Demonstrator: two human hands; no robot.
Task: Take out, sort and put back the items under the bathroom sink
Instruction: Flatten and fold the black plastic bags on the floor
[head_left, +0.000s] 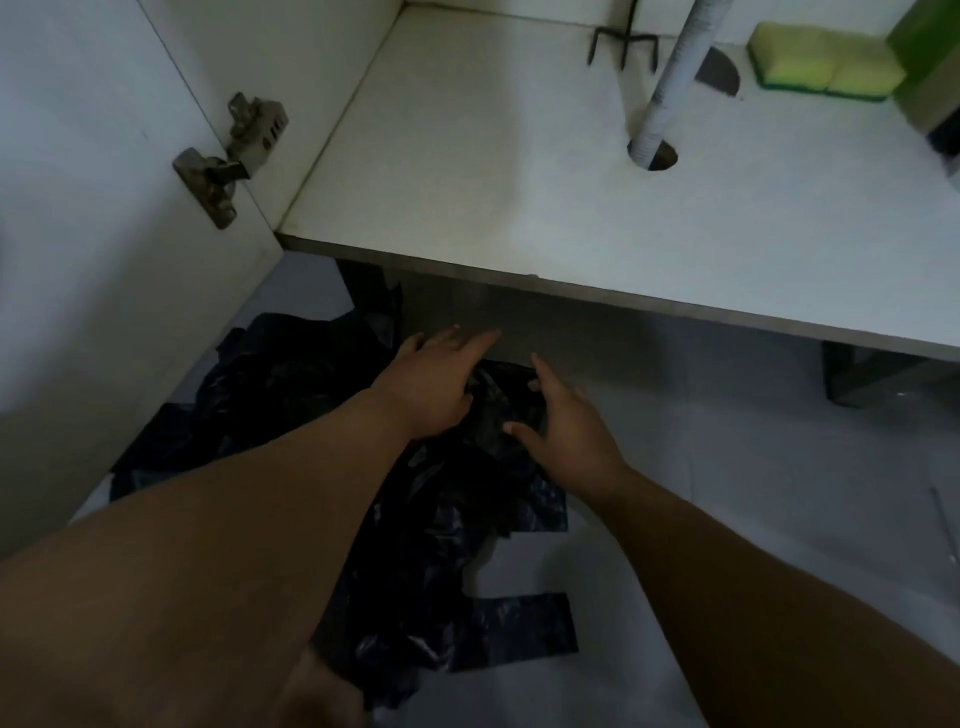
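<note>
Black plastic bags (447, 525) lie crumpled on the pale floor in front of the open sink cabinet. My left hand (431, 384) rests on the upper end of the pile with its fingers stretched forward. My right hand (561, 421) lies just to the right, fingers straight, thumb touching the plastic. A small folded part of the bag (504, 400) sits between the two hands. Inside the cabinet, a yellow-green sponge (821, 65) lies at the back right on the white cabinet floor (467, 156).
A white drain pipe (675, 78) passes down through a hole in the cabinet floor. A dark pronged metal thing (621, 44) stands behind it. A green container (930, 57) is at the far right. The open door (104, 208) with its hinge (228, 156) is at left.
</note>
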